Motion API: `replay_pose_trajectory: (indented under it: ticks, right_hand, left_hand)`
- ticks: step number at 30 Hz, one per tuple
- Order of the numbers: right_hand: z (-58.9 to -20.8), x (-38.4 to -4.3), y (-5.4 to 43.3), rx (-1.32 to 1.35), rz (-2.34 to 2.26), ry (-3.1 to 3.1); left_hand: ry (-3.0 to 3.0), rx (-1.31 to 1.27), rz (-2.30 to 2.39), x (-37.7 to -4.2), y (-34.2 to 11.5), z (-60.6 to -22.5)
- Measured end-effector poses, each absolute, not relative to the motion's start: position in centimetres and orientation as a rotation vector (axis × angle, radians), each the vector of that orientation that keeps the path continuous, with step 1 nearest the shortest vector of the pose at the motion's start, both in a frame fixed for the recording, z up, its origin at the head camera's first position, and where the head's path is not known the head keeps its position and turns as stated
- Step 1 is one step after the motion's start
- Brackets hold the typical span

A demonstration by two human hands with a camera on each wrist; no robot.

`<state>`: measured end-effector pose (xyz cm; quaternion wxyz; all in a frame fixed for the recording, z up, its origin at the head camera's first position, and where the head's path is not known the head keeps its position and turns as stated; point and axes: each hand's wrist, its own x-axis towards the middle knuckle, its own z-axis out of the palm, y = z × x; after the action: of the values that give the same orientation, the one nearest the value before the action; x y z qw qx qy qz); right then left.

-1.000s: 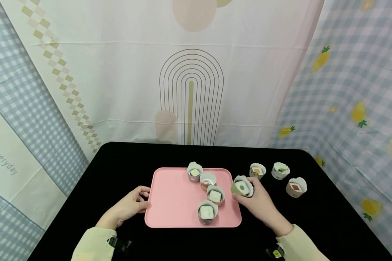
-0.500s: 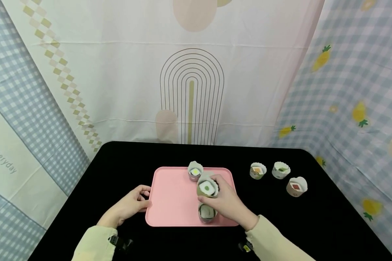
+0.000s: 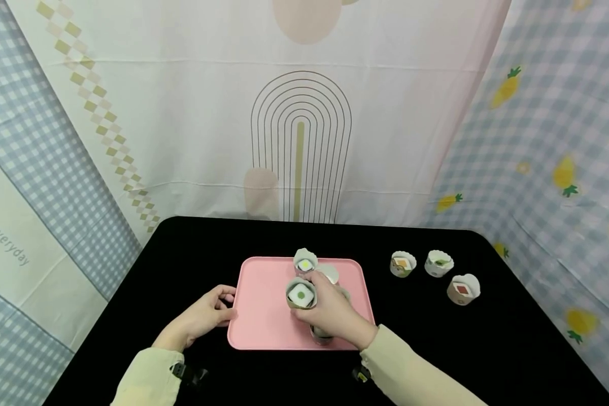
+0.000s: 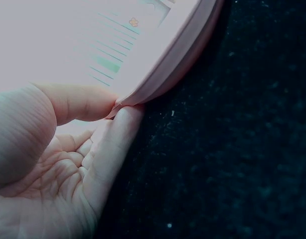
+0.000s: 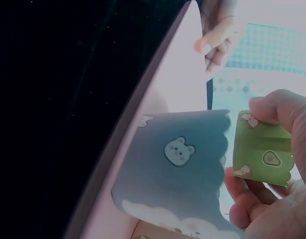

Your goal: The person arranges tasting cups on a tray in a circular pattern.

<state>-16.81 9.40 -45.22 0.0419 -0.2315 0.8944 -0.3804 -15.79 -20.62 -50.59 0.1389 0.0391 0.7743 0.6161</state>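
Note:
My left hand [image 3: 203, 316] pinches the left rim of a pink tray [image 3: 261, 316]; the left wrist view shows thumb [image 4: 88, 102] and forefinger on that rim. Over the tray's middle, my right hand [image 3: 337, 313] holds a green paper baking cup [image 5: 262, 149] by its sides. A white square piece with a green dot [image 3: 301, 295] sits inside it. Several cups stand on the tray: one with a yellow-dotted piece [image 3: 305, 264] at the back, a pale-lined cup [image 3: 329, 273], one mostly hidden behind my hand, and a blue-grey bear cup [image 5: 188, 164] in front.
Three more paper cups stand on the black table to the right: one with an orange piece [image 3: 402, 264], one with a green piece [image 3: 438, 263], one with a red piece [image 3: 463, 290]. Patterned cloth hangs behind and at both sides.
My right hand has carried the green baking cup left from beyond the tray's right edge, past the standing cups, to the tray's middle. My left hand keeps its hold on the rim.

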Motion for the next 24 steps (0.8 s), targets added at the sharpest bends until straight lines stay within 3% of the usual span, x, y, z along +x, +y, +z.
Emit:
replay_pose_trajectory:
  ticks: [24]
  right_hand:
    - [-46.7,-16.8,7.9,-0.993,-0.737,2.860]
  left_hand:
    - [2.250,0.101,1.778,-15.9,-20.6,-50.7]
